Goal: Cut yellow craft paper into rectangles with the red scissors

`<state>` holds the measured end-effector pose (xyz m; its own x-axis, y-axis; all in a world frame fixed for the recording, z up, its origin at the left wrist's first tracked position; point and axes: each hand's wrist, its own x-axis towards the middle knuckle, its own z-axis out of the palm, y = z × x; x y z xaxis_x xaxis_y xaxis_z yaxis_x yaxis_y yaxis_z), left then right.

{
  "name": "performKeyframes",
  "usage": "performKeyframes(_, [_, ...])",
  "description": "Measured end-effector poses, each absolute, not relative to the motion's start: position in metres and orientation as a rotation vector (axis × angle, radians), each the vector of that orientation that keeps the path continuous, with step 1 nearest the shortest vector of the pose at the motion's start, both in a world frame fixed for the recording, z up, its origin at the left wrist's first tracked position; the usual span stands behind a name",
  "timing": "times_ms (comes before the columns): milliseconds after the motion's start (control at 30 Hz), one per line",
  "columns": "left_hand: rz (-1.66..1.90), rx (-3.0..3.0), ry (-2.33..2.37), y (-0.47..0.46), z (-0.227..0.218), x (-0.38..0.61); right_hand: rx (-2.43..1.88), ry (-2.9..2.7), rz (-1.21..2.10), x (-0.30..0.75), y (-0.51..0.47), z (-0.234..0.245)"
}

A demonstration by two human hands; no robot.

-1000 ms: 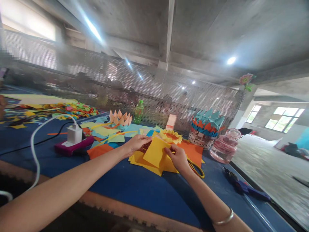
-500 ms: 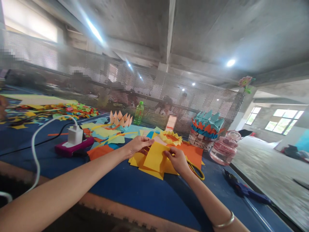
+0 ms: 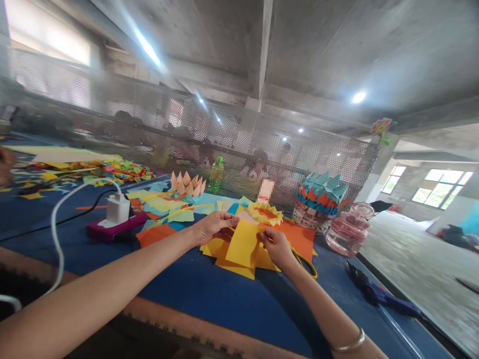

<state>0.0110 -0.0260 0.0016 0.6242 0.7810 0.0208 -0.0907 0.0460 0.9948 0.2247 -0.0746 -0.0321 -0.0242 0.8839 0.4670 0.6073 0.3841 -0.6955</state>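
Note:
A yellow sheet of paper [image 3: 242, 244] is held up between my two hands, tilted above more yellow sheets [image 3: 235, 269] on the blue table. My left hand [image 3: 219, 227] pinches its upper left corner, fingers closed. On its right edge, my right hand [image 3: 275, 244] grips with thumb and fingertips. Yellow-handled scissors [image 3: 307, 264] lie beside my right wrist, their blades hidden. Just behind the held sheet sits a ring of folded yellow paper points [image 3: 265, 214]. An orange sheet [image 3: 299, 237] lies to the right of the stack.
At right stand a basket of blue and orange paper crowns [image 3: 318, 199], a pink jar [image 3: 348, 232] and a glue gun [image 3: 381, 294]. Leftward are a purple power strip [image 3: 116, 227], a peach paper crown [image 3: 188, 184], a green bottle [image 3: 216, 175] and paper scraps [image 3: 127, 169]. Another person's hand [image 3: 5, 164] shows far left.
Both hands keep their hold on the yellow sheet. My right fingers and the sheet have shifted very slightly to the right; the rest looks almost the same.

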Motion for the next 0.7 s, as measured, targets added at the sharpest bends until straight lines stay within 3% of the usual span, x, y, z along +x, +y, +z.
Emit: performKeyframes(700, [0.674,1.416,0.556,-0.028,0.001,0.011,-1.264,-1.721,0.462,0.226,-0.070,-0.039])
